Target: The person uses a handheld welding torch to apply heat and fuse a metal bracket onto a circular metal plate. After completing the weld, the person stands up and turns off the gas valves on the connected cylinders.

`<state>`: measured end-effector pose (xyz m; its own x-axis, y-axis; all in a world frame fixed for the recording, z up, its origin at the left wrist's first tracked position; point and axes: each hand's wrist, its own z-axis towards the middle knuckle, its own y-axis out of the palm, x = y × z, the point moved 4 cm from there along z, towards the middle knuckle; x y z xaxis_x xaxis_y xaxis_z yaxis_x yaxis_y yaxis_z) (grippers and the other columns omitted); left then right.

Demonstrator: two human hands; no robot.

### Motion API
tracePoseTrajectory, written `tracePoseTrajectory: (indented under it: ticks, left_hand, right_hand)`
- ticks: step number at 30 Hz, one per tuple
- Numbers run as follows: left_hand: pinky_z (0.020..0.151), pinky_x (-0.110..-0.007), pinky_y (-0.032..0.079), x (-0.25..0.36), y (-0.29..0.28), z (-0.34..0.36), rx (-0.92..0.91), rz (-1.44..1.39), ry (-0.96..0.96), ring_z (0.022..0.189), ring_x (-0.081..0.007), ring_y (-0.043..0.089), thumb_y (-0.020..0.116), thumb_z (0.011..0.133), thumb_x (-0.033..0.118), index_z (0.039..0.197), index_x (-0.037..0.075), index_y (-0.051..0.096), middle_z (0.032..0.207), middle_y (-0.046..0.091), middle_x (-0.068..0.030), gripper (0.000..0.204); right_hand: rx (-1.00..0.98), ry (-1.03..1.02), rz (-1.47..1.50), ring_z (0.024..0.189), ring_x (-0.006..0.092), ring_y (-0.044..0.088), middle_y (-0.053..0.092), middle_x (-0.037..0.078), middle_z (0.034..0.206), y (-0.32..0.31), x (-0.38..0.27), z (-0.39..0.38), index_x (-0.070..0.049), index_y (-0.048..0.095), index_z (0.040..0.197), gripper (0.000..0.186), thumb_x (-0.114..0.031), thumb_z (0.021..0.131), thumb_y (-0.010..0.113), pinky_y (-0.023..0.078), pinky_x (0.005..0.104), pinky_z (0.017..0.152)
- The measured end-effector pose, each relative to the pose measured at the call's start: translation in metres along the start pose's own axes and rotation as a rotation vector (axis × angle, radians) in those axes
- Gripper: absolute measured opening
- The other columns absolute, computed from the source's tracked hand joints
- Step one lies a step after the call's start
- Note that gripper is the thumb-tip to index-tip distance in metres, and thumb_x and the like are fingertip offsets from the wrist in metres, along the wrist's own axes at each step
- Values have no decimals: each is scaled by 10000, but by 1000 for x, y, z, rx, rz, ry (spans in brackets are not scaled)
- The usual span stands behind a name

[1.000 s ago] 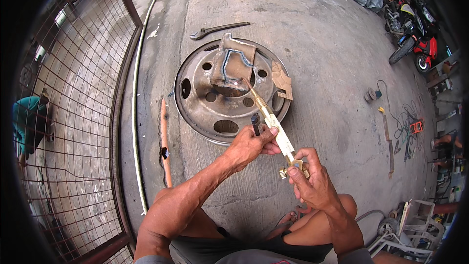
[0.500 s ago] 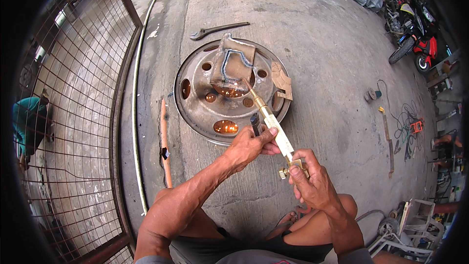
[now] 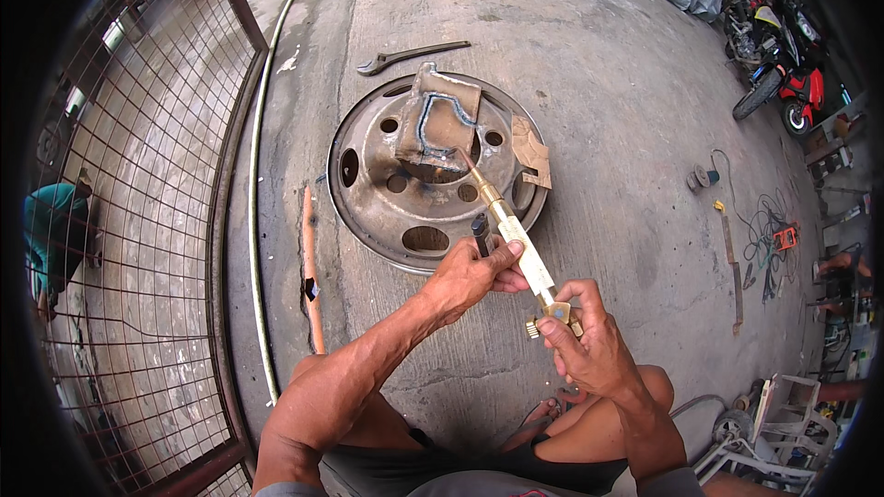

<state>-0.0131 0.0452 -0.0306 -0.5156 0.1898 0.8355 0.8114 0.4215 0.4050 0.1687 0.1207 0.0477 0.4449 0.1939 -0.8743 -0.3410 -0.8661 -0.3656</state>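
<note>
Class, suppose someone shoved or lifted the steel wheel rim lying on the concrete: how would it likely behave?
The wheel rim looks like thick rusty steel, so probably heavy and stiff. It lies flat on the concrete floor, so it would likely scrape rather than roll. The bent metal plate resting on it might slide off.

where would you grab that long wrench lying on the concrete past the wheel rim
Take the wrench by its straight, slim shank near the middle, coming down from above with fingers across its width. It lies flat on the concrete floor, apart from the wheel rim, so both long sides are free; the jaw end at the left is wider and awkward.
</note>
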Motion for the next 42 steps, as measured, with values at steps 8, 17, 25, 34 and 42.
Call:
tracePoseTrajectory:
  ticks: [8, 17, 25, 34, 42]
  left_hand:
    - [810, -335, 639, -3, 0, 3, -4, -13, -1, 884, -205, 760, 608, 1078, 358, 1127, -91, 670, 993, 746, -170, 456]
    - [810, -336, 635, -1, 0, 0, -4, -18, 1, 889, -199, 756, 598, 1084, 347, 1135, -80, 669, 999, 744, -160, 435]
    - [811, -332, 634, 0, -1, 0, -1, -10, -2, 890, -200, 756, 603, 1082, 345, 1130, -78, 666, 1005, 741, -160, 430]
    - [811, -330, 634, -2, -1, 1, 0, -27, -4, 881, -198, 755, 620, 1072, 359, 1137, -83, 659, 998, 740, -166, 448]
    - [840, -339, 637, -2, -1, 2, -15, -19, -25, 899, -197, 752, 600, 1082, 338, 1181, -82, 643, 1025, 731, -164, 433]
  right_hand:
    - [2, 16, -10, 486, 84, 575, 637, 81, 777, 0, 1, 0, -88, 355, 1256, 437, -343, 1047, 642, 462, 253, 387]
    - [2, 37, -59, 622, 135, 648, 641, 57, 714, -2, -6, 0, -77, 415, 1212, 388, -366, 1059, 623, 501, 331, 549]
    - [6, 28, -57, 633, 130, 649, 645, 58, 726, -1, -6, 0, -79, 423, 1208, 373, -370, 1066, 607, 504, 329, 552]
    - [2, 16, -58, 614, 133, 646, 631, 46, 703, -1, -6, 0, -79, 423, 1217, 383, -393, 1072, 588, 505, 324, 544]
    - [1, -3, -75, 595, 123, 632, 621, 41, 691, -2, -5, 0, -76, 427, 1213, 386, -407, 1077, 570, 493, 318, 529]
